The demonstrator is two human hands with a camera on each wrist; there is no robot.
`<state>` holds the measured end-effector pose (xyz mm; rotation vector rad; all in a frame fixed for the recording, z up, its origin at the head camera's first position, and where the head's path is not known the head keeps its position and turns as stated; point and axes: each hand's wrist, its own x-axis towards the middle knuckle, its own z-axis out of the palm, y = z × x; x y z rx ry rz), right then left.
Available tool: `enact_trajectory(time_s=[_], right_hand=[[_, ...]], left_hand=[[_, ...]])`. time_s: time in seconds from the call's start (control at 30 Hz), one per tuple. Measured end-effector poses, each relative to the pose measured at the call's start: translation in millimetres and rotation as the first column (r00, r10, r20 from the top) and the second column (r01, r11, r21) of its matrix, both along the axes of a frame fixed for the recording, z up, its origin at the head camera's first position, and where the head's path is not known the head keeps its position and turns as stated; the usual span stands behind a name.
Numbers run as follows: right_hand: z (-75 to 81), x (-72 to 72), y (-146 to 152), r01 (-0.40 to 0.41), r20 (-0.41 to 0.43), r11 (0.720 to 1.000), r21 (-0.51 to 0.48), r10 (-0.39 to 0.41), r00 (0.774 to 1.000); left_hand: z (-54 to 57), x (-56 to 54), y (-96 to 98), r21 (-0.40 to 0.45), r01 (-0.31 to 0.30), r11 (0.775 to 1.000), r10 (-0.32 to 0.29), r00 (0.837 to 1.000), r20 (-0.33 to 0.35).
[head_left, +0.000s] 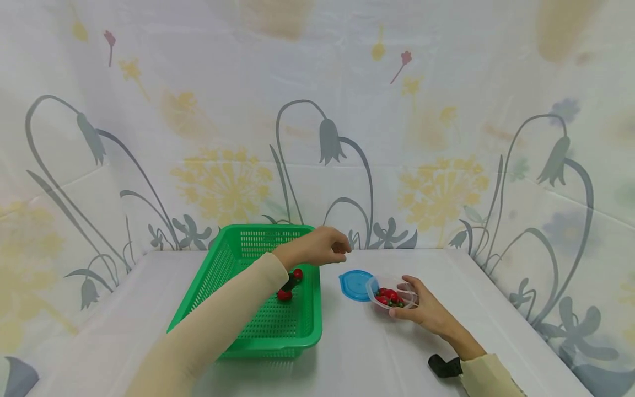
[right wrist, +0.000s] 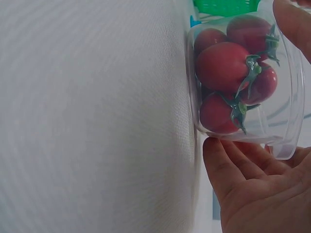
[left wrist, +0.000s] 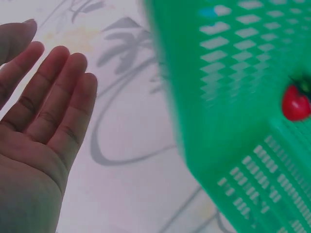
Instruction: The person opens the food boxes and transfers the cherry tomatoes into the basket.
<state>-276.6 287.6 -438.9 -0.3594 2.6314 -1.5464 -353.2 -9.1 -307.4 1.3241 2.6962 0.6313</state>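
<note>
My left hand (head_left: 324,246) hovers over the right rim of a green plastic basket (head_left: 312,325). Its palm and extended fingers (left wrist: 73,111) hold nothing in the left wrist view. Inside the basket lie red cherry tomatoes (head_left: 285,295), one with its green stalk (left wrist: 304,85). On the right, my right hand (head_left: 424,311) grips a clear plastic container (right wrist: 287,97) from its sides, thumb and fingers on opposite walls. Several cherry tomatoes (right wrist: 221,67) with green stalks sit in the container. A blue lid (head_left: 354,284) lies just left of it, partly behind its rim.
A white cloth (head_left: 357,358) covers the table, and a flower-printed curtain (head_left: 317,71) hangs behind it. The basket's raised walls stand left of the lid and container. A black device (head_left: 444,366) is at my right wrist.
</note>
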Motion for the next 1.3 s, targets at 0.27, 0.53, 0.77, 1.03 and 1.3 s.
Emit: enact_trajectory(time_s=[0.27,0.53,0.77,1.03,1.3], right_hand=[[-2.8,-2.8,0,0.016,0.01,1.0,0.014,-0.016,1.0],[-4.4,-2.6,-3,0.032,0.02,0.999,0.03,-0.033,0.999],[-3.2,-1.7,-2,0.029,0.014,0.999,0.036,-0.029,0.999],[-3.0,-1.7,1,0.017,0.012,1.0,0.025,-0.018,1.0],[-2.9,-0.8,1,0.009,0.007,1.0,0.019,-0.009,1.0]], left_hand=[[1.9,3.8,27.7,0.001,0.042,0.999,-0.042,0.999,0.027],[-3.5,8.6,47.3,-0.026,0.048,0.998,-0.047,0.997,0.055],[-10.0,11.7,63.0,-0.035,0.062,0.997,-0.059,0.996,0.07],[-16.2,16.3,85.5,-0.062,0.076,0.995,-0.071,0.995,0.075],[-34.0,19.5,100.5,-0.115,0.026,0.993,-0.008,0.988,0.152]])
